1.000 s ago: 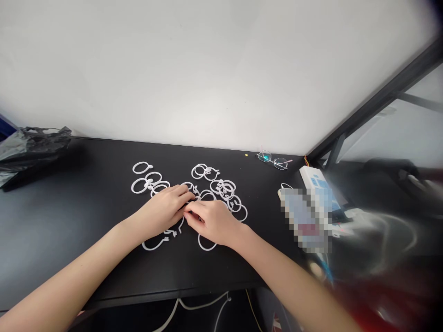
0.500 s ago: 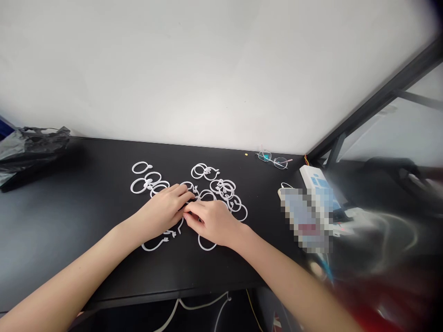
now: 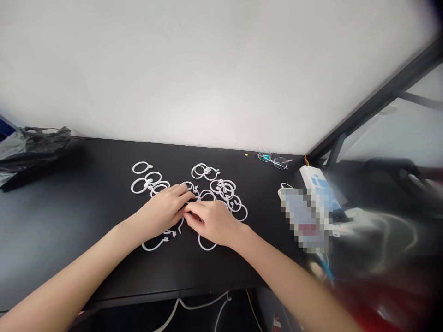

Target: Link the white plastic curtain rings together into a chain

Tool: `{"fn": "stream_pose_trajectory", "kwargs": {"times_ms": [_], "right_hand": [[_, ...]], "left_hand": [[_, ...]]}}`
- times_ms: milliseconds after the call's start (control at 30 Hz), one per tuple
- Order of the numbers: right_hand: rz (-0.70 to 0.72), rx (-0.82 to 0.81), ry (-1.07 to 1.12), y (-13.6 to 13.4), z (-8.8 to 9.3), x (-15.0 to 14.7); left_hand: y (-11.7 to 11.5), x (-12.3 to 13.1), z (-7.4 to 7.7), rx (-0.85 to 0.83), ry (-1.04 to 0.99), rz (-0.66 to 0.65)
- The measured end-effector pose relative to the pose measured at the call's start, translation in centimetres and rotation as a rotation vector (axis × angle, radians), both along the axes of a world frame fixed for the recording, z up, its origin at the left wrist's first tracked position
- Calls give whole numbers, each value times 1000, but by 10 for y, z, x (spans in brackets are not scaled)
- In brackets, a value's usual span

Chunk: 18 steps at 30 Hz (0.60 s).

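Many white plastic curtain rings lie in the middle of the black table, some closed and some with their clip ends apart. My left hand [image 3: 171,205] and my right hand [image 3: 211,219] meet fingertip to fingertip over them. Both are closed in a pinch on one white ring [image 3: 181,225], whose curved arm shows below the fingers; the rest of it is hidden. Under my left wrist lies an open ring [image 3: 152,249]. Another ring [image 3: 207,243] is partly covered by my right hand. A cluster of rings [image 3: 223,188] sits beyond my right hand, and closed rings [image 3: 140,167] are at the far left.
A black plastic bag [image 3: 38,145] rests at the left end of the table [image 3: 104,184]. Eyeglasses [image 3: 273,159] lie near the wall. To the right are a phone-like object [image 3: 301,221], blurred out, and a white box [image 3: 313,177]. Cables [image 3: 204,305] hang below the front edge.
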State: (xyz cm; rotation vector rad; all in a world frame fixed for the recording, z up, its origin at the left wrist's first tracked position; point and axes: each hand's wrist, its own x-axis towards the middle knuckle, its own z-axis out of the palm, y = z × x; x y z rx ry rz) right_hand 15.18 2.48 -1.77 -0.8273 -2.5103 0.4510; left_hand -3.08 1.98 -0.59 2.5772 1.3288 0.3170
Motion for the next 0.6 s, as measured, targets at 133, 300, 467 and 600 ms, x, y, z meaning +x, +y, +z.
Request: {"fn": "stream_pose_trajectory", "kwargs": {"times_ms": [133,300,467,600], "right_hand": [[0,1,2,0,0,0],[4,11,6,0,0,0],[11,5,16,0,-1,0],[7,5,15,1,-1,0]], "left_hand": [[0,0,0,3,5,1],[0,1,2,-19,19,6],[0,1,2,-26,22,9],[-1,1,1,-20,35,3]]}}
